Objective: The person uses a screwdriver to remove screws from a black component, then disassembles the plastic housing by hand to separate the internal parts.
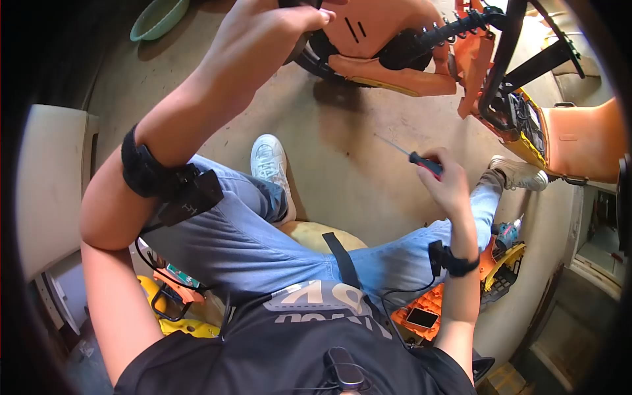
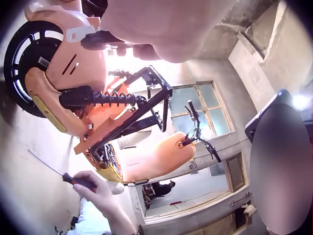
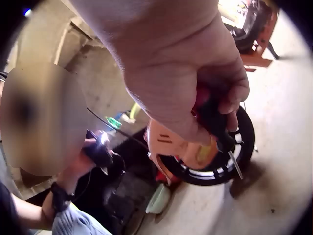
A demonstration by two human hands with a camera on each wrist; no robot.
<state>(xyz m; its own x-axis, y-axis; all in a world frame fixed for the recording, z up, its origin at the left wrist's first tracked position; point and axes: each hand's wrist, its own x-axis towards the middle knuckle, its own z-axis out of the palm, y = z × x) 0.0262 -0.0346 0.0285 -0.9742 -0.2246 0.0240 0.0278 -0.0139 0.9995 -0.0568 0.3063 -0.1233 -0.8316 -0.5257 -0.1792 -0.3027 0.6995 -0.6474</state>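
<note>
Screwdriver [image 1: 416, 159] is on the person's side of the orange scooter [image 1: 395, 33], not touching it. The right grip [image 1: 447, 184] is curled round its dark and red handle [image 1: 431, 168], maybe so the thin shaft [image 1: 393, 145] is free to aim. The left grip [image 1: 286, 20] is up near the scooter's wheel [image 2: 34, 63], fingers bent round a black thing [image 3: 99, 155]; a bright light [image 3: 104, 138] shines there, but I cannot tell what the thing is. Legs in jeans [image 1: 230, 217] spread wide before the scooter, perhaps to make space for the arms.

Bare floor [image 1: 336, 171] lies between the scooter and the jeans, so the shaft has lots of room. By the scooter's yellow trim [image 1: 526, 150] it looks tight: a white shoe [image 1: 517, 172] is just beside that edge. A green basin [image 1: 160, 18] is well apart, past the scooter's wheel end.
</note>
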